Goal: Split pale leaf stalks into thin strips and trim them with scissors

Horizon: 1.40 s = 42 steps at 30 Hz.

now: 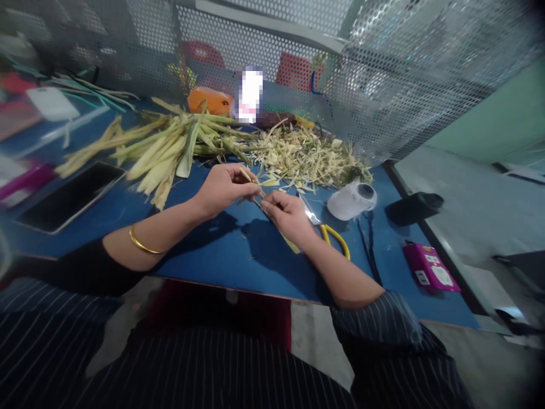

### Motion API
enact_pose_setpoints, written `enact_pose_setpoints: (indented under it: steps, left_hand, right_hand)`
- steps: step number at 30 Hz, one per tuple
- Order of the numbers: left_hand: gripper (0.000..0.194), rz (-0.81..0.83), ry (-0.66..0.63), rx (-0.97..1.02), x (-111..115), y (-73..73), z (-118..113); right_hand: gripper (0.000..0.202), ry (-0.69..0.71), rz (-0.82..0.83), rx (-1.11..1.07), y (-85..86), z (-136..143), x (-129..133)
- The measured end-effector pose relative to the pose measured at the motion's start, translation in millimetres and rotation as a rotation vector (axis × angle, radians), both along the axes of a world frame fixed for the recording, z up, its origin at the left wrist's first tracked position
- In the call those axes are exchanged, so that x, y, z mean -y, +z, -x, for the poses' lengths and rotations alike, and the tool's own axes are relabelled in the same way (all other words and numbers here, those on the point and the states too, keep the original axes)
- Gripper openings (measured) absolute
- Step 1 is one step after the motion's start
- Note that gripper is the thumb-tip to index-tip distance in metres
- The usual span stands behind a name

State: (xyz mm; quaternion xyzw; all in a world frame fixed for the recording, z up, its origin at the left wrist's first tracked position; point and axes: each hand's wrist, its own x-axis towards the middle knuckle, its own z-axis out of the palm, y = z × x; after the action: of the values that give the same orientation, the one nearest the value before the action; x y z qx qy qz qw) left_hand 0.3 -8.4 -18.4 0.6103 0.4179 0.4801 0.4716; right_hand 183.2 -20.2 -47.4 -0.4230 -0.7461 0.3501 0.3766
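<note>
I see, largest first, the blue table (221,250), which fills the middle of the head view and carries everything else. Behind it stands a perforated metal screen (383,74), running along the far edge and folding round on the right.

On the far left part of the table lies a heap of long pale-green stalks (157,147), fanned out with their tips pointing left. Just right of it I see a looser pile of shredded trimmings (306,153), touching the stalks at its left margin. A dark flat tablet (70,196) lies near the left edge, well apart from the hands.

My left hand (223,187) is at the table's centre, a gold bangle (142,244) on its forearm. Its thumb and fingertips are pinched together on the upper end of a thin stalk strip (254,190). My right hand (287,216) lies just beside it, fingers curled and closed on the same strip lower down; a yellowish length of the strip emerges below this hand and rests on the table. The strip thus spans the two hands, near the front margin of the trimmings.

Right of the right hand I see a white roll (353,200) lying on its side, a black cylinder (415,207) beyond it, and a pink box (430,268) near the right edge. Yellow-handled scissors (327,227) lie just beside the right wrist, blades pointing toward the trimmings. An orange container (210,101) stands at the screen.
</note>
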Motion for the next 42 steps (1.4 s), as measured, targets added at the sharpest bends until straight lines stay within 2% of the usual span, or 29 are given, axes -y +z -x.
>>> enact_pose_setpoints:
  steps: [2, 4, 7, 9, 12, 14, 16, 19, 21, 23, 26, 29, 32, 35, 38, 40, 42]
  left_hand:
    - [0.014, -0.003, 0.066, -0.058, -3, -3.3, 0]
    - [0.013, -0.006, 0.069, -0.142, -4, -6.0, 1]
    - [0.01, -0.028, 0.01, -0.263, -3, -8.6, 3]
    - [0.009, -0.039, -0.078, -0.358, 0, -8.7, 3]
    - [0.006, -0.049, -0.27, -0.45, 5, -5.4, 3]
    - [0.007, -0.016, -0.393, -0.393, 7, -1.5, 3]
    - [0.01, 0.039, -0.444, -0.261, 7, 1.7, 4]
    - [0.014, 0.073, -0.327, -0.069, 4, 1.6, 4]
    - [0.016, 0.072, -0.193, 0.016, 2, -1.5, 3]
    - [0.017, 0.073, -0.086, 0.041, 0, -5.0, 1]
    - [0.015, 0.062, -0.015, -0.038, -1, -8.8, -1]
    - [0.012, 0.02, -0.001, -0.174, -1, -12.1, -2]
    - [0.009, 0.017, -0.076, -0.291, 0, -15.0, -1]
    - [0.007, 0.049, -0.244, -0.342, 2, -13.5, 1]
    - [0.011, 0.13, -0.4, -0.236, 4, -6.8, 2]
    - [0.012, 0.175, -0.412, -0.136, 5, -2.8, 2]
    - [0.013, 0.184, -0.356, -0.056, 3, -2.2, 2]
  right_hand:
    - [0.021, -0.013, -0.165, 0.097, 2.7, 1, 6]
    - [0.021, -0.032, -0.313, 0.19, 6.6, 1, 10]
    - [0.019, -0.06, -0.481, 0.299, 11.3, -2, 14]
    - [0.018, -0.065, -0.536, 0.358, 12.5, -3, 14]
    - [0.018, -0.037, -0.498, 0.369, 11.9, -6, 9]
    - [0.018, 0.006, -0.361, 0.283, 10.4, -7, 3]
    - [0.019, 0.05, -0.165, 0.14, 8.3, -9, -5]
    - [0.024, 0.071, 0.065, -0.078, 5.3, -10, -11]
    - [0.023, 0.045, 0.081, -0.121, 4.2, -9, -10]
    - [0.021, -0.006, -0.024, -0.057, 4.2, -7, -6]
    - [0.02, -0.055, -0.292, 0.122, 6.2, -5, 4]
    - [0.022, -0.071, -0.517, 0.319, 8.5, -5, 12]
    - [0.023, -0.105, -0.604, 0.422, 10.2, -6, 13]
    - [0.019, -0.095, -0.507, 0.308, 11.3, -8, 7]
    - [0.012, -0.076, -0.289, 0.107, 10.5, -11, -3]
    - [0.011, -0.087, -0.111, -0.021, 8.0, -12, -9]
    - [0.013, -0.101, 0.041, -0.114, 4.6, -12, -12]
